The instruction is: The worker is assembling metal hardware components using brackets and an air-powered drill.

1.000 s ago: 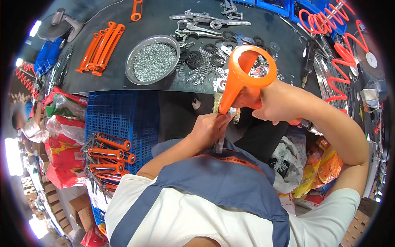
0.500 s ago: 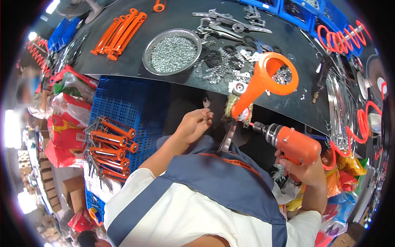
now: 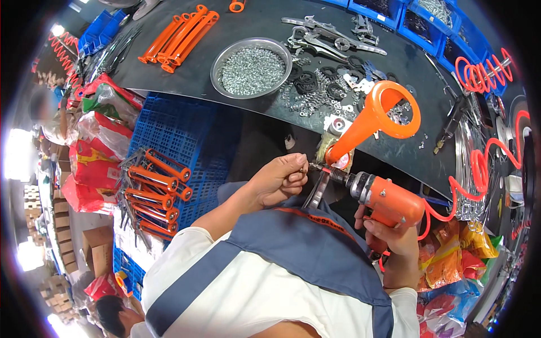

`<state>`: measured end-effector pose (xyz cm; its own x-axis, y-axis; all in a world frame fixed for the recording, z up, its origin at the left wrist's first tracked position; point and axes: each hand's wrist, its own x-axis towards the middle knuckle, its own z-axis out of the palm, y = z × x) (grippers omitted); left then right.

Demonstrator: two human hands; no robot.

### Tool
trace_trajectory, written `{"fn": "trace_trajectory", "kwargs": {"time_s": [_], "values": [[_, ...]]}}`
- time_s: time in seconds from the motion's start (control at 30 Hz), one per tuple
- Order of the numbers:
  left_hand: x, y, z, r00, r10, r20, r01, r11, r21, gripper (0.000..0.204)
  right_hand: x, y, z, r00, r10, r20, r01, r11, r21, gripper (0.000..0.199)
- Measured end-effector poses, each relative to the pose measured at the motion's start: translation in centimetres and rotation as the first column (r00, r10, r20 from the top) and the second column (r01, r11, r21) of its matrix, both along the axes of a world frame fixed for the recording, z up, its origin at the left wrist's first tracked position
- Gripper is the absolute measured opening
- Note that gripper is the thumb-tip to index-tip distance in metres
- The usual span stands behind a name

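Observation:
My right hand (image 3: 389,234) is wrapped round the grip of an orange air screwdriver (image 3: 394,203), whose tip points left. The tip reaches the fingers of my left hand (image 3: 282,179), closed in a pinch; whatever they hold is too small to make out. Just beyond, an orange tube with a large ring end (image 3: 360,129) stands tilted at the table edge, its lower end in a padded holder (image 3: 326,147). A grey metal lever (image 3: 317,191) sticks out below it toward my lap.
A steel bowl of small screws (image 3: 251,67) stands on the dark table (image 3: 186,84), with loose washers and springs (image 3: 315,93) beside it. Orange tubes (image 3: 180,39) lie at the far left. Finished-looking orange parts (image 3: 152,194) rest on a blue crate (image 3: 194,149). A red coiled hose (image 3: 479,169) hangs at right.
My right hand has brought the screwdriver left, and my left hand has moved right, so the tip and left fingers now meet. The whole view has shifted slightly.

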<state>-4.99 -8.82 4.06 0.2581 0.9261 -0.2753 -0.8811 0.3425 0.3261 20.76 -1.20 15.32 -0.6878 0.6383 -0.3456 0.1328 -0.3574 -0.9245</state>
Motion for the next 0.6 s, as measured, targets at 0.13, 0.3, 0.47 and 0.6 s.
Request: {"fn": "trace_trajectory", "kwargs": {"time_s": [0.13, 0.3, 0.47, 0.6], "values": [[0.8, 0.5, 2.0, 0.99, 0.071, -0.118, -0.089, 0.984, -0.155, 0.01, 0.3, -0.3, -0.9, 0.999, -0.026, -0.035, 0.025, 1.0, -0.014, 0.035], [0.7, 0.4, 2.0, 0.972, 0.091, -0.215, -0.122, 0.983, -0.138, 0.009, 0.6, -0.3, -1.1, 0.998, -0.003, -0.07, 0.002, 1.0, -0.022, 0.038], [0.3, 0.0, 0.8, 0.961, 0.064, -0.27, -0.1, 0.988, -0.12, 0.011, 0.7, -0.8, -1.3, 0.995, -0.021, -0.102, 0.019, 0.999, -0.026, 0.039], [0.4, -0.1, 0.0, 0.98, 0.078, -0.181, -0.086, 0.996, -0.034, 0.014, 0.8, -0.9, -1.6, 0.995, -0.007, -0.097, 0.004, 1.0, -0.028, 0.039]]}}
